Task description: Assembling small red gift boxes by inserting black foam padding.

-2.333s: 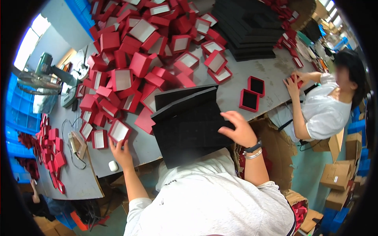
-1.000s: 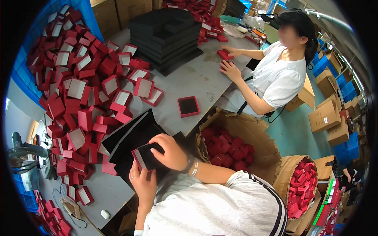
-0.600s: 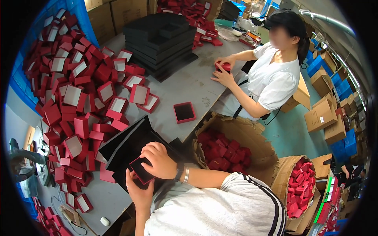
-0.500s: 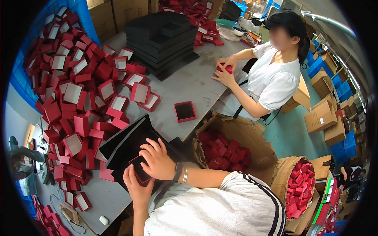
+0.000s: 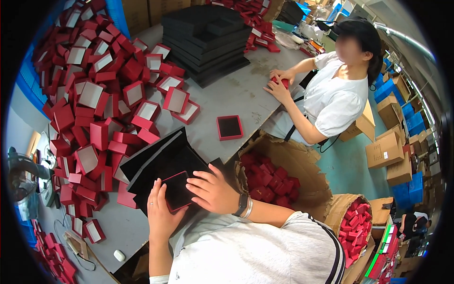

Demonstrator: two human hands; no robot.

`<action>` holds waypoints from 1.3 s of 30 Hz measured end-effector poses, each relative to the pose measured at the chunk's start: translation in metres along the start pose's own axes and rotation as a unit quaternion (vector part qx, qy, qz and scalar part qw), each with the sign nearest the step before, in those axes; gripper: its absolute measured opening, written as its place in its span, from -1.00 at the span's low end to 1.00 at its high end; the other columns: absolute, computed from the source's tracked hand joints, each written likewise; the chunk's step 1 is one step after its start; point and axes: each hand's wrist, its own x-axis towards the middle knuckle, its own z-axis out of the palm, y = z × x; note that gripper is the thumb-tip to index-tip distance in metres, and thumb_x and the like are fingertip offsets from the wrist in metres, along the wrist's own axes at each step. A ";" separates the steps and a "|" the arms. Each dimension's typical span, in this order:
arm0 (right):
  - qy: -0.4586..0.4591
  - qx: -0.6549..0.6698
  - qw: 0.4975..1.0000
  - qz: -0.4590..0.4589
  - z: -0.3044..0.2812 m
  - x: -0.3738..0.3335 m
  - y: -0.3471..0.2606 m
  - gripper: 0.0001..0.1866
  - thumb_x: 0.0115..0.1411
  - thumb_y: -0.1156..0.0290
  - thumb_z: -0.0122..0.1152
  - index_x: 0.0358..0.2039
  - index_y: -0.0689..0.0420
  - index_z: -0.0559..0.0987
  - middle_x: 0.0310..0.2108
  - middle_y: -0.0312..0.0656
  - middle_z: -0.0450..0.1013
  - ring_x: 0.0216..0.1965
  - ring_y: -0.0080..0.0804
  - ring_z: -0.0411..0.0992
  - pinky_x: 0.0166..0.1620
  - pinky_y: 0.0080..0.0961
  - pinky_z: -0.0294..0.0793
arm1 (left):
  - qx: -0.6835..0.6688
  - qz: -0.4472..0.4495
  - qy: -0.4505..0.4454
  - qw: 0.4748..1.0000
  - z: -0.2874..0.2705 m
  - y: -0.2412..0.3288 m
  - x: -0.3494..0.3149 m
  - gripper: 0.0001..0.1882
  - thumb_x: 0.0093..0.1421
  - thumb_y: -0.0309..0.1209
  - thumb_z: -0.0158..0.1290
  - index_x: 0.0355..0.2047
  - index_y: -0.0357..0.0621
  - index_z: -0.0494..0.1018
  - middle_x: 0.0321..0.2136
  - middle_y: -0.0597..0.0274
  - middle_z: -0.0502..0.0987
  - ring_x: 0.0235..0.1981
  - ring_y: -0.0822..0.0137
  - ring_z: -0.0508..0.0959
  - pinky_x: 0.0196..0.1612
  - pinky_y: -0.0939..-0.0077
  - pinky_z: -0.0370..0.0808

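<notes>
A small red box with a black insert (image 5: 176, 190) lies over black foam sheets (image 5: 153, 163) in front of me. My left hand (image 5: 163, 215) grips its left side, thumb bent round the near corner and fingers along the edge. My right hand (image 5: 216, 193) is at the box's right edge, fingers spread and stretched out, fingertips touching the rim. Its palm is turned down, so the underside is hidden. Farther off on the table sits another red box with a black insert (image 5: 230, 128), apart from both hands.
Many red boxes with pale insides (image 5: 92, 94) are heaped at the left. A stack of black foam sheets (image 5: 203, 45) stands at the back. To the right are a torn carton of red boxes (image 5: 302, 175) and a co-worker (image 5: 338, 90) holding a red piece. A white case (image 5: 119, 255) lies near the front.
My right hand has slid off the top of the box to its right edge, uncovering the black insert. The left hand remains at the left side. The whole view has shifted slightly.
</notes>
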 end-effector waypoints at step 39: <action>-0.146 0.031 0.987 -0.052 0.021 0.042 -0.021 -0.35 0.08 0.06 0.31 0.09 0.20 0.48 0.20 0.07 0.34 0.24 -0.09 0.31 0.19 -0.21 0.32 | -0.200 -0.122 0.016 0.972 0.021 -0.011 0.006 0.03 -0.14 -0.45 0.38 0.34 -0.25 0.12 0.27 -0.12 0.26 0.28 -0.10 0.29 0.30 0.19 0.26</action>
